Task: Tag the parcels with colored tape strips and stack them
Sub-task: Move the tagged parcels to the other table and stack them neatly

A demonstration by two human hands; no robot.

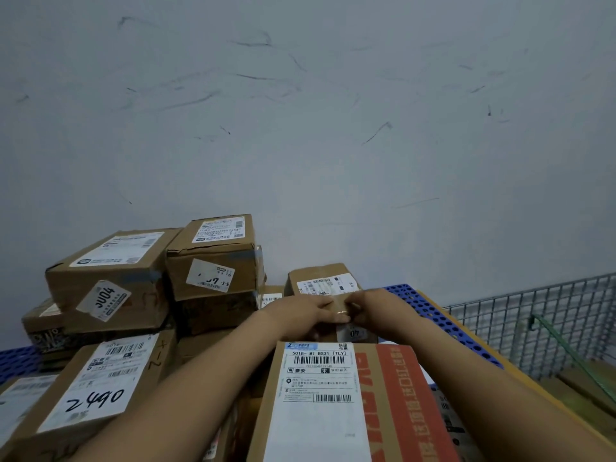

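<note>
Cardboard: one parcel (320, 277) under left hand (310, 309), right hand (370, 305).

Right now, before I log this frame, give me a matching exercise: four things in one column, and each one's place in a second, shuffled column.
Things:
1. box marked 2490
2. red-printed box
3. small box
4. wire mesh panel

Places:
A. far right
B. under the left hand and right hand
C. foreground, left
D. foreground, centre

Pairs: 1-C, 2-D, 3-B, 4-A.
</note>
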